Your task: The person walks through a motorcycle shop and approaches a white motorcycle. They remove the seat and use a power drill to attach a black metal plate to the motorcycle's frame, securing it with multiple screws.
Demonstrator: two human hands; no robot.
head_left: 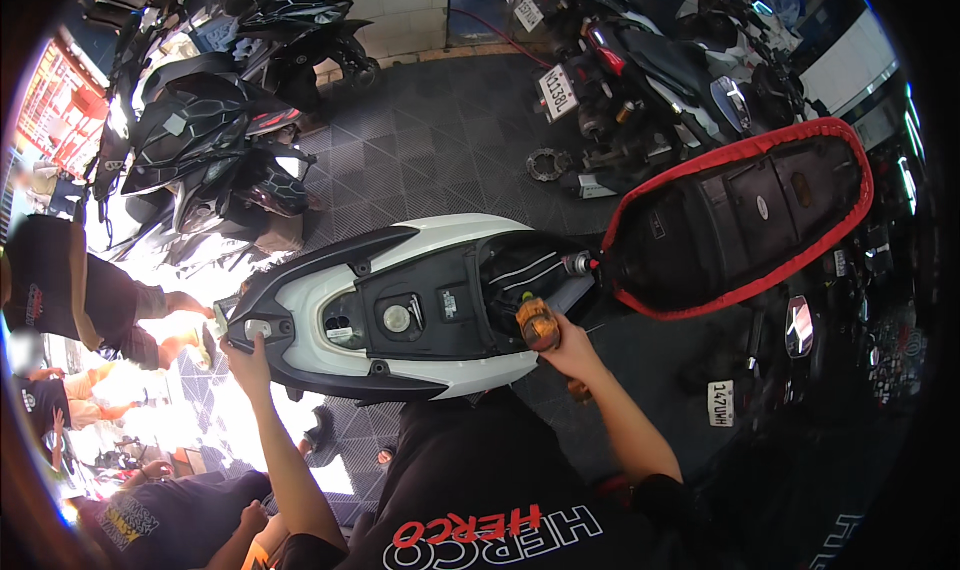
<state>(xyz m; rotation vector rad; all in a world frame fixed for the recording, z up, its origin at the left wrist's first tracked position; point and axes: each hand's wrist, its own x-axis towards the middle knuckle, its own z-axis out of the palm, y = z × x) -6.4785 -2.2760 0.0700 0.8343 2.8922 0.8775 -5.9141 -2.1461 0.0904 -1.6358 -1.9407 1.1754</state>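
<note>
A white and black scooter [470,232] lies across the middle, its seat [740,220] lifted open to the right with a red rim. The storage space [510,267] under the seat is exposed, and a round fuel cap [397,318] shows on the dark centre panel. At the scooter's left end, my left hand [250,358] grips the edge of the black tail trim, thumb on top. My right hand [573,352] is closed around an orange cordless drill [538,324], held over the near side of the storage space. Its handle is partly behind my hand.
Black scooters [205,140] are parked at the far left, and more motorcycles [650,70] stand at the far right. A round metal part [548,165] is beside them. People [80,290] are at the left, one [170,520] close by at lower left. Dark tiles [400,150] cover the floor.
</note>
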